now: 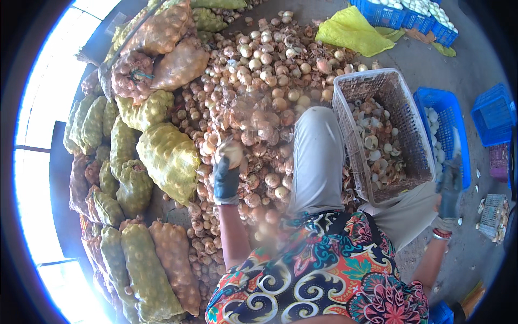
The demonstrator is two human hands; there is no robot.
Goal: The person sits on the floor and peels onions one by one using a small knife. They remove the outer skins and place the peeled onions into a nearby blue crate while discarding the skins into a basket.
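My left hand [226,180], in a dark glove, is closed on an onion [230,153] above the edge of a large heap of unpeeled onions [253,121]. My right hand [450,190], also gloved, is raised at the right with a knife [457,141] pointing away from me; its blade is blurred. The knife is over the near side of a blue plastic crate [463,162] that holds peeled white onions [433,125]. Between my knee and that crate stands a pale plastic basket [388,72] with onion skins and trimmings [376,141] inside.
Full mesh sacks of onions [168,158] are piled at the left. A yellow mesh sack [350,30] lies beyond the heap, beside blue crates [415,22] of peeled onions. At the right are a blue crate [491,115], a purple crate [499,162] and a small grey basket [491,214].
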